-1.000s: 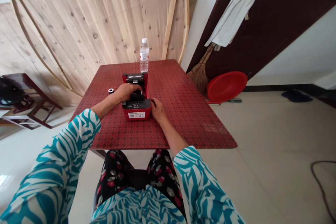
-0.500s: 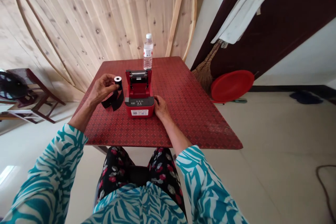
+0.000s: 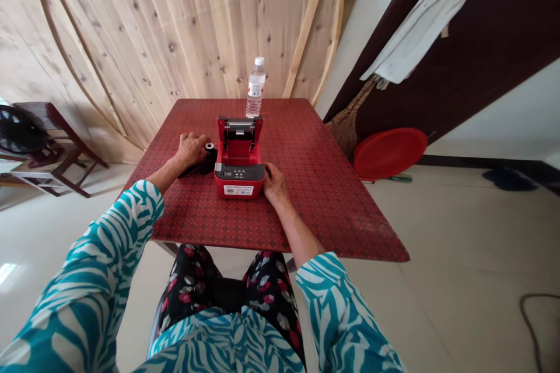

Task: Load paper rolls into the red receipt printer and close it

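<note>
My left fingers [image 3: 202, 140] are bent at the roll [image 3: 210, 146]; whether they grip it I cannot tell. A moment ago they held it up in the air, a black strip dangling; now it is low, near the left side of the printer [image 3: 239, 172], white end upward, dark stuff bunched around it. My right fingers [image 3: 268, 170] curl against the printer's right side, as before; their tips are partly hidden, so I cannot tell how firmly they close. The lid [image 3: 240, 127] stands raised, just as it did.

Nearest me, my two sleeves [image 3: 105, 245] are cloth streaked teal and white, and my trousers [image 3: 266, 297] are black with red and grey flowers. One table [image 3: 315, 221] spreads before me, its red top patterned with small diamonds. The one printer is a rounded red box with a dark front panel and one white label [image 3: 238, 190]; a shiny bar crosses its lid. I see one roll, black, ringed white at the end.

Behind the printer, one clear ribbed bottle [image 3: 256, 90] stands upright, white-capped. To the left, one wooden chair [image 3: 72, 128] carries one black fan [image 3: 20, 131]. To the right are one straw broom [image 3: 347, 122], one round red basin [image 3: 391, 152] and one white cloth [image 3: 420, 29] hanging. Farthest, knotty pale planks [image 3: 196, 23] fill the back.
</note>
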### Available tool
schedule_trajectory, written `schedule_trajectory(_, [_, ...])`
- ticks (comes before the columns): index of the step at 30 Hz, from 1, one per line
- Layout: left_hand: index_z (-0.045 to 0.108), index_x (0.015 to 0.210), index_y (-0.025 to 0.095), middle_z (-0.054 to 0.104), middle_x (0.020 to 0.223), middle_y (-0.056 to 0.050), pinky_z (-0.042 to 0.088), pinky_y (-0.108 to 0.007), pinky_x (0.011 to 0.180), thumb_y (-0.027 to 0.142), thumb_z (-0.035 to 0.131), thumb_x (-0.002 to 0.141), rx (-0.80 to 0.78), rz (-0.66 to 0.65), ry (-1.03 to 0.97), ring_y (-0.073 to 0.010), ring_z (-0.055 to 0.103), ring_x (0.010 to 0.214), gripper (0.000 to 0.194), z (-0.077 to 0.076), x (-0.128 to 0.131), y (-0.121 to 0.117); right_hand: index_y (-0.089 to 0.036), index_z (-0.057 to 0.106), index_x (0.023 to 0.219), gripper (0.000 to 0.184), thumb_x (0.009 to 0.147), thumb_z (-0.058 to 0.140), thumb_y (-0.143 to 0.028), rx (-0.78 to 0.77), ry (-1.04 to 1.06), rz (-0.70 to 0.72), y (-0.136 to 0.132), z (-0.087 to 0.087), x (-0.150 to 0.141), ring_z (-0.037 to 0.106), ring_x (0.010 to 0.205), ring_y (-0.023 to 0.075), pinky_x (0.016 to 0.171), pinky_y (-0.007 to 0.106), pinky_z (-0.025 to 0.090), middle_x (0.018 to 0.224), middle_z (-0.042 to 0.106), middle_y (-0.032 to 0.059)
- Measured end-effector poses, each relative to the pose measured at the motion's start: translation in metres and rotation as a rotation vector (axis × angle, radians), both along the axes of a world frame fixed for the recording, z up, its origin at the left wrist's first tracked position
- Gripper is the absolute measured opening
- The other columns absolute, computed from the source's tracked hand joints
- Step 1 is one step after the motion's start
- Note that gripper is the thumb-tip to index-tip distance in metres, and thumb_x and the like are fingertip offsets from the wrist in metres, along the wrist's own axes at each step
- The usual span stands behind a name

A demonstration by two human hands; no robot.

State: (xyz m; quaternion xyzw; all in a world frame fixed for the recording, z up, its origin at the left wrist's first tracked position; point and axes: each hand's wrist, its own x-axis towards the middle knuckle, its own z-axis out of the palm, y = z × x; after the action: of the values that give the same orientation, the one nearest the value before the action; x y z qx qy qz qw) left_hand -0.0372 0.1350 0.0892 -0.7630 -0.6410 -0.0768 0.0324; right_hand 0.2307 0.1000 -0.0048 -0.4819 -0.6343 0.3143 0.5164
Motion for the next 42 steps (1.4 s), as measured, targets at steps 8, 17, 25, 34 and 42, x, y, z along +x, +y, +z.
schedule_trajectory(8, [0.060, 0.127, 0.022, 0.066, 0.125, -0.013, 0.030, -0.052, 0.107, 0.031, 0.064, 0.080, -0.019, -0.047, -0.137, -0.0346, 0.052, 0.124, 0.048, -0.011, -0.015, 0.006, -0.021, 0.069, 0.098, 0.031, 0.085, 0.045, -0.036, 0.001, 0.006, 0.017, 0.001, -0.002, 0.001, 0.067, 0.096, 0.0232, 0.090, 0.040, 0.051, 0.102, 0.075, 0.0076])
schedule_trajectory(17, [0.062, 0.119, 0.013, 0.069, 0.120, -0.016, 0.050, -0.040, 0.098, 0.022, 0.059, 0.075, -0.095, 0.037, -0.930, -0.0240, 0.066, 0.109, 0.045, -0.015, -0.068, 0.006, -0.022, 0.069, 0.097, 0.031, 0.084, 0.046, -0.039, -0.011, 0.023, -0.009, 0.003, -0.006, 0.000, 0.066, 0.095, 0.0239, 0.088, 0.041, 0.051, 0.101, 0.075, 0.0071])
schedule_trajectory(25, [0.059, 0.118, 0.016, 0.071, 0.113, -0.010, 0.052, -0.033, 0.089, 0.023, 0.062, 0.068, -0.200, -0.055, -0.981, -0.0213, 0.066, 0.107, 0.051, -0.035, -0.059, 0.011, -0.021, 0.068, 0.097, 0.032, 0.085, 0.046, -0.041, 0.000, 0.012, -0.002, 0.002, -0.004, 0.000, 0.067, 0.096, 0.0243, 0.090, 0.042, 0.051, 0.101, 0.075, 0.0080])
schedule_trajectory(34, [0.058, 0.100, 0.019, 0.071, 0.093, -0.004, 0.054, -0.027, 0.076, 0.034, 0.068, 0.069, -0.051, -0.053, -1.136, -0.0169, 0.066, 0.083, 0.036, -0.025, -0.069, -0.003, -0.021, 0.069, 0.098, 0.031, 0.087, 0.046, -0.038, -0.001, -0.001, -0.003, 0.002, -0.003, -0.001, 0.067, 0.097, 0.0242, 0.090, 0.041, 0.051, 0.102, 0.075, 0.0078])
schedule_trajectory(42, [0.066, 0.113, 0.020, 0.073, 0.102, -0.008, 0.055, -0.031, 0.081, 0.050, 0.073, 0.075, 0.017, -0.466, -0.932, -0.0206, 0.069, 0.091, 0.049, 0.060, -0.031, -0.035, -0.021, 0.069, 0.098, 0.030, 0.086, 0.045, -0.034, 0.030, -0.008, -0.011, 0.006, -0.007, -0.002, 0.067, 0.097, 0.0241, 0.091, 0.042, 0.051, 0.102, 0.074, 0.0083])
